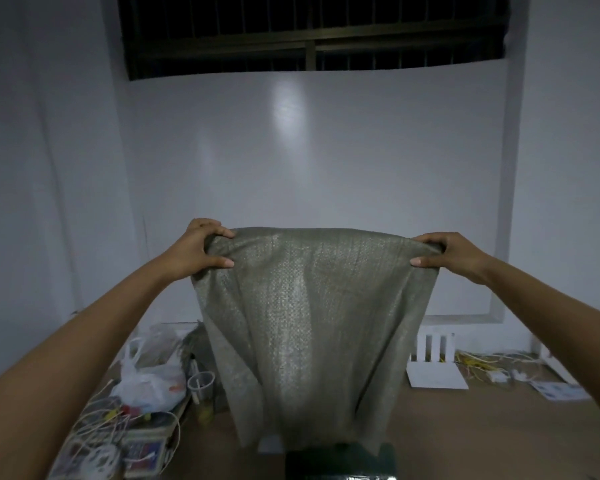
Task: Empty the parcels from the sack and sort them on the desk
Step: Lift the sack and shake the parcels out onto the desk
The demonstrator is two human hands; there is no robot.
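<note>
Both hands, left hand [196,249] and right hand [445,252], pinch the upended sack [309,313]'s top corners; shake gently, keeping its mouth over the dark parcel [340,460] at the desk [465,427]'s near edge.

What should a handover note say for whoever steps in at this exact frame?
Left hand grips one upper corner of the woven sack; right hand grips the other. The sack hangs upside down above the desk.
Done: at least a dark parcel and a white parcel lie under the sack's mouth.
Left: whether the sack is empty cannot be seen; no sorting shows yet.
</note>
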